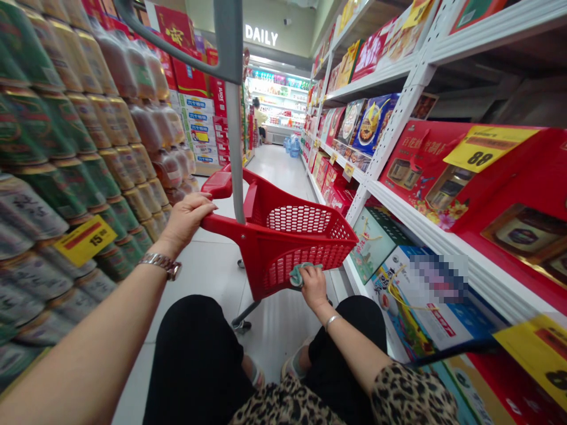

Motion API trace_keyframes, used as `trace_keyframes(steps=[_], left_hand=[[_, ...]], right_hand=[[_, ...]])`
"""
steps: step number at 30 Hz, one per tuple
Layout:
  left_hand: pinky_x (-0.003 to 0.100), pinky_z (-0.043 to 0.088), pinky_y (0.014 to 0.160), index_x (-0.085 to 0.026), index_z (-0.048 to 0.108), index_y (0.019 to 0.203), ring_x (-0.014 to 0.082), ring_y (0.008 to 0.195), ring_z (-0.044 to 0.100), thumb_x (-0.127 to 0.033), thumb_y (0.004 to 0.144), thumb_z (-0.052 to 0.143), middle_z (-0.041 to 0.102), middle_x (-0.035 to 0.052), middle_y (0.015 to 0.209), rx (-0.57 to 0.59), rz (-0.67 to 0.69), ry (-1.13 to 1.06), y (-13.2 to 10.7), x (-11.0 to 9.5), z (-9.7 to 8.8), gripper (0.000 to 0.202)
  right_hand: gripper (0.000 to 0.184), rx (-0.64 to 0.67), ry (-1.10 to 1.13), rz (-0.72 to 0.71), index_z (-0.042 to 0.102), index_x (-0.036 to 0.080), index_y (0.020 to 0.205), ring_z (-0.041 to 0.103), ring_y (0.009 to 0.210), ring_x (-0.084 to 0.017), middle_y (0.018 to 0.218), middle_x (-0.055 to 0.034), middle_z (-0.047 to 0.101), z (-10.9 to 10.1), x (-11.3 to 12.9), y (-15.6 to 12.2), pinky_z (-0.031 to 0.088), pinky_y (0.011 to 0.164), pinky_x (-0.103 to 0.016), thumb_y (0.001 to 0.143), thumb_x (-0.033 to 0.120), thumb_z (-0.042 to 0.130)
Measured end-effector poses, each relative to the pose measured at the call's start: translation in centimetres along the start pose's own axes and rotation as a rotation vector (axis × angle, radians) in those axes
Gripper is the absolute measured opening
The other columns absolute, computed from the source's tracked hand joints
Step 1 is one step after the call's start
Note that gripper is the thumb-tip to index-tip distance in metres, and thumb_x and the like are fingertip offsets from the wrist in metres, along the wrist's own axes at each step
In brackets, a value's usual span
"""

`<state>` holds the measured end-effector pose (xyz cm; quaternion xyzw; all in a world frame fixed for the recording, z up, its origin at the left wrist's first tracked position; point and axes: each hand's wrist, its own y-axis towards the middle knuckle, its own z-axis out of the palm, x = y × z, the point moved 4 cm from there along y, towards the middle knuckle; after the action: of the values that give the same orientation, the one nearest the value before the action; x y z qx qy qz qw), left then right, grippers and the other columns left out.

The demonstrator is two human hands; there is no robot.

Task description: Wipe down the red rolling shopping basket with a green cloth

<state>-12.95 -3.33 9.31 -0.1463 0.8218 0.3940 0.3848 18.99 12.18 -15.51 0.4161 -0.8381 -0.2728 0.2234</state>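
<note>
In the head view a red plastic shopping basket cart with a grey handle stands on the floor before my knees. Perforated walls run round its basket, and the inside shows no goods that I can make out. My left hand is closed over the rim at the cart's near left corner; a watch is on that wrist. Low on the cart's right-hand side, my right hand presses a light green cloth against the red wall. Its fingers are bent round the cloth.
Stacked drink cans rise close on the left. White shelves with boxed goods line the right, gift boxes nearest me. Blue water bottles stand farther down the aisle, and a person is near the lit fridge.
</note>
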Motion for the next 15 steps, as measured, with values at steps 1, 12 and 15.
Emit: trace_keyframes(steps=[1,12,15], left_hand=[[0.043,0.039,0.115,-0.021,0.068,0.066,0.0266,0.114,0.061,-0.046,0.073,0.062,0.071,0.0061,0.094,0.008,0.005,0.007,0.0,0.0,0.0,0.026],[0.044,0.039,0.115,-0.024,0.067,0.065,0.0275,0.113,0.061,-0.048,0.07,0.062,0.07,0.0043,0.089,-0.018,0.006,-0.028,-0.2,0.0,-0.3,0.025],[0.045,0.04,0.115,-0.026,0.067,0.065,0.0286,0.113,0.062,-0.049,0.07,0.063,0.07,0.0029,0.083,-0.006,0.016,-0.015,-0.2,-0.1,-0.5,0.024]], right_hand=[[0.041,-0.006,0.031,-0.04,0.075,0.022,0.107,0.051,0.087,-0.024,0.101,-0.0107,0.069,-0.1,1.4,0.1,0.043,0.077,-0.036,0.081,0.001,0.052],[0.049,-0.144,0.086,-0.225,0.06,0.033,0.143,0.047,0.134,-0.03,0.146,-0.0089,0.058,-10.3,10.7,10.1,0.037,0.106,-0.047,0.098,0.013,0.052],[0.05,-0.064,0.061,-0.213,0.058,0.026,0.145,0.048,0.134,-0.028,0.149,-0.0111,0.056,-10.1,11.1,13.0,0.037,0.106,-0.044,0.098,0.011,0.051]])
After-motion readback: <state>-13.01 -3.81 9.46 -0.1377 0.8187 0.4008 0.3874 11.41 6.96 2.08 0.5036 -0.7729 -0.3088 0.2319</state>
